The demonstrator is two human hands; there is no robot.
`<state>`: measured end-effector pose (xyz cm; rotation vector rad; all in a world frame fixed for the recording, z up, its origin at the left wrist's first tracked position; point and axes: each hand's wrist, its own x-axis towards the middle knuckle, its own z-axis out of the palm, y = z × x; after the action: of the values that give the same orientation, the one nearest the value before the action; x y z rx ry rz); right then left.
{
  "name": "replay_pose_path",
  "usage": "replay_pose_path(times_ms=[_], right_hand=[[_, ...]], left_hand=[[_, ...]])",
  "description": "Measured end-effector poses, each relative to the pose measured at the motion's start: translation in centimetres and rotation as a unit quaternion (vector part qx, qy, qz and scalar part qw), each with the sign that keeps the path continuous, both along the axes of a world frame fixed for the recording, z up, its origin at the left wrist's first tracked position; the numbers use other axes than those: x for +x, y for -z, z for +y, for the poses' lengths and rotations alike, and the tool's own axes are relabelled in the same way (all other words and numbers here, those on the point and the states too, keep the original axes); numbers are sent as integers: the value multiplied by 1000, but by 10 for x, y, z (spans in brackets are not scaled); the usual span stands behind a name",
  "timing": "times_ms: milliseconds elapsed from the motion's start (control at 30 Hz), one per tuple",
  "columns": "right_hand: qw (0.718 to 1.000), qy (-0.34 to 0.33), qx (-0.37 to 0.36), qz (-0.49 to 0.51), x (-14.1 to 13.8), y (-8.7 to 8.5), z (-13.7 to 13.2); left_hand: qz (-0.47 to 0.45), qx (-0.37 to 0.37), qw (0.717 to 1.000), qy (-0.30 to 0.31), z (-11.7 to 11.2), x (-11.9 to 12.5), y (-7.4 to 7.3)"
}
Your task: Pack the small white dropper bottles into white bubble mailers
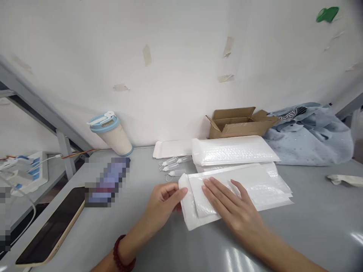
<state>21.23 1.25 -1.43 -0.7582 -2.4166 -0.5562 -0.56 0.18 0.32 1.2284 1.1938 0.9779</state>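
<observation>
A white bubble mailer envelope (195, 211) lies on the grey table (312, 226) in front of me. My right hand (235, 207) rests flat on top of it, fingers stretched out and pressing it down. My left hand (163, 204) is curled at the envelope's left end, its fingertips pinching the flap edge. Under and behind the envelope lie more white mailers (272, 189), and a thicker stack of bubble mailers (232, 150) sits further back. Several small clear plastic vials (172, 166) lie just beyond my left hand.
A lidded beige cup with a blue rim (112, 133) stands at the back left. An open cardboard box (238, 121) and a blue cloth bundle (309, 136) sit by the wall. A phone (53, 226) lies at the table's left edge, next to a blurred-out object (109, 180).
</observation>
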Motion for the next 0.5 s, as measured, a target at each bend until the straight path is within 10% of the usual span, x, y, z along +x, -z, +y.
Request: replay_pose_path(times_ms=[133,300,500], right_hand=[[999,-6,-6,48,2,2,1],[994,-39,-16,105,1,4,-5],[988,-51,25,142,4,-3,-5]], left_hand=[[120,193,973,-31,0,-7,-7],[275,548,789,-22,-1,-7,2],[377,586,717,41,-4,4,16]])
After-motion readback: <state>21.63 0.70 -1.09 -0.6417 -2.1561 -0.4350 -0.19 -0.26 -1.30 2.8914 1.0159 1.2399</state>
